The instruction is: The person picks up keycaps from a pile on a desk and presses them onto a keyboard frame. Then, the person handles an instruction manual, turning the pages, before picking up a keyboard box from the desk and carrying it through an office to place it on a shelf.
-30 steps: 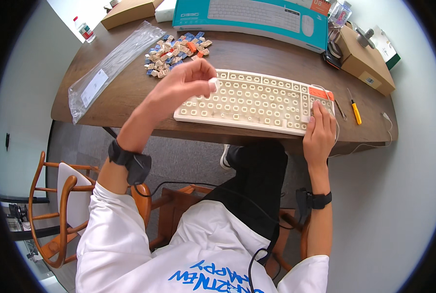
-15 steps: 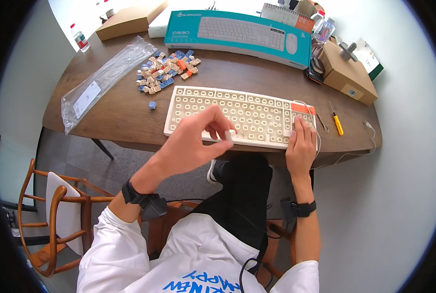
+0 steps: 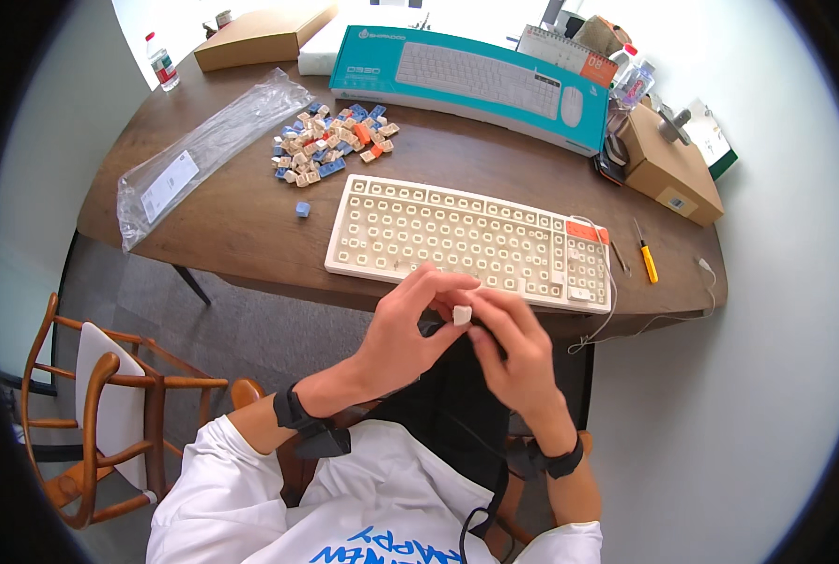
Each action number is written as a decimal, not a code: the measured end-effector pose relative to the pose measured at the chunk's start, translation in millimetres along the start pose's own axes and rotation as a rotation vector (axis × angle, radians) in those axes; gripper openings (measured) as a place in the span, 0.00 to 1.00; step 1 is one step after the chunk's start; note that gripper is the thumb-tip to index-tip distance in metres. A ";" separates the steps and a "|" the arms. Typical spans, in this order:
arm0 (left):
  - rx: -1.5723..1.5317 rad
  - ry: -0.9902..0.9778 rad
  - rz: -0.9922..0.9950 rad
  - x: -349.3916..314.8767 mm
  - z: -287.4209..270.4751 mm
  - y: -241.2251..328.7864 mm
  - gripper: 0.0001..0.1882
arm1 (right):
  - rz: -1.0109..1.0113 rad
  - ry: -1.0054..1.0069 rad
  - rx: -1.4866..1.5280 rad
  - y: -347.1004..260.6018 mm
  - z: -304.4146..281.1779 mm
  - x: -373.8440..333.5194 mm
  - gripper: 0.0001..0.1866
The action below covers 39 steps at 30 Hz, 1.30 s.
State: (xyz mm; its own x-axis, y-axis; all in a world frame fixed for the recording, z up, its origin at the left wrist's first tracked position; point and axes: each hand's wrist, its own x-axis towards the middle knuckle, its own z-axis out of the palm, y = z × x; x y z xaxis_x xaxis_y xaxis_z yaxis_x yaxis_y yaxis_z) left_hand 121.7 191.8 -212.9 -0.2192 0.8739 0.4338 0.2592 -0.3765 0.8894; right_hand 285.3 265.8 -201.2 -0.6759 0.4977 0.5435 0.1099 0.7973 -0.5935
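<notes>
A small white keycap (image 3: pixel 462 314) sits between the fingertips of both hands, held just in front of the table's near edge. My left hand (image 3: pixel 410 324) pinches it from the left and my right hand (image 3: pixel 513 343) from the right. Beyond them a cream keyboard base (image 3: pixel 466 240) without caps lies on the brown table (image 3: pixel 241 221), with an orange strip at its right end. A pile of loose cream, blue and orange keycaps (image 3: pixel 330 141) lies further back on the left, and a single blue keycap (image 3: pixel 302 209) rests apart from it.
A teal keyboard box (image 3: pixel 481 75) lies at the back, cardboard boxes (image 3: pixel 668 160) at right and back left. A clear plastic bag (image 3: pixel 208 150) lies on the left. A yellow-handled tool (image 3: pixel 647 258) sits right of the keyboard. A wooden chair (image 3: pixel 109 404) stands at left.
My left hand came back from the keycap pile to my lap side with a white keycap. My right hand left the keyboard's right end and joined it on the keycap.
</notes>
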 end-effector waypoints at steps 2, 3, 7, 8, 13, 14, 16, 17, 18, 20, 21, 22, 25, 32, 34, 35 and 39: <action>-0.002 0.039 0.032 -3.1 -0.7 0.2 0.26 | 0.056 0.003 0.062 -10.6 6.4 -4.2 0.20; 0.011 0.022 0.022 -5.0 -1.0 1.2 0.27 | 0.076 0.006 0.079 -11.1 8.0 -7.2 0.20; 0.065 -0.056 -0.026 -13.4 -4.1 4.7 0.28 | 0.119 0.051 0.121 -16.1 7.4 -9.4 0.18; 0.075 -0.054 -0.018 -14.7 -2.6 4.8 0.28 | 0.159 0.072 0.168 -16.7 7.1 -11.0 0.18; 0.012 -0.077 -0.041 -17.9 4.6 8.1 0.28 | 0.182 0.133 0.211 -13.7 7.1 -12.0 0.16; -0.036 -0.075 -0.047 -19.0 5.7 7.5 0.28 | 0.146 0.127 0.168 -12.8 6.3 -11.3 0.16; -0.183 -0.060 -0.155 -21.3 5.2 8.4 0.27 | 0.107 0.132 0.131 -12.0 4.9 -10.2 0.16; -0.335 -0.045 -0.259 -22.4 5.2 9.3 0.27 | 0.068 0.138 0.086 -12.1 3.6 -10.2 0.16; -0.337 -0.049 -0.264 -22.6 4.1 9.8 0.27 | 0.074 0.138 0.085 -11.7 2.7 -10.4 0.16; -0.345 -0.113 -0.305 -21.0 1.3 9.6 0.25 | 0.038 0.117 0.064 -10.4 2.0 -10.7 0.14; -0.346 -0.114 -0.311 -20.9 1.4 9.0 0.25 | 0.044 0.115 0.066 -9.1 2.1 -10.7 0.14; -0.367 -0.110 -0.323 -21.1 1.6 8.3 0.24 | 0.051 0.109 0.082 -7.8 2.3 -10.6 0.14; -0.373 -0.116 -0.352 -20.0 1.9 8.2 0.24 | 0.069 0.102 0.100 -5.8 1.7 -11.2 0.13; -0.357 -0.102 -0.402 -14.5 -0.3 7.1 0.27 | 0.043 0.070 0.068 -1.4 2.8 -11.1 0.13; -0.342 -0.084 -0.400 -16.2 -0.3 5.6 0.26 | 0.040 0.053 0.076 1.6 3.7 -11.8 0.13; -0.326 -0.068 -0.393 -16.3 -0.2 4.6 0.25 | 0.032 0.039 0.081 2.9 3.7 -12.0 0.13; -0.334 -0.082 -0.426 -16.6 -2.8 2.5 0.25 | 0.054 0.027 0.085 3.2 3.3 -12.2 0.13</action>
State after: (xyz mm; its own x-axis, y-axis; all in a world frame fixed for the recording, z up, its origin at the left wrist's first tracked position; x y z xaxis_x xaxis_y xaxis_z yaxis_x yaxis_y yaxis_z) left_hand 123.4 175.5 -217.5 -0.1618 0.9865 0.0249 -0.1518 -0.0498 0.9872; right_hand 291.4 261.1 -211.7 -0.6503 0.5493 0.5248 0.0823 0.7376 -0.6702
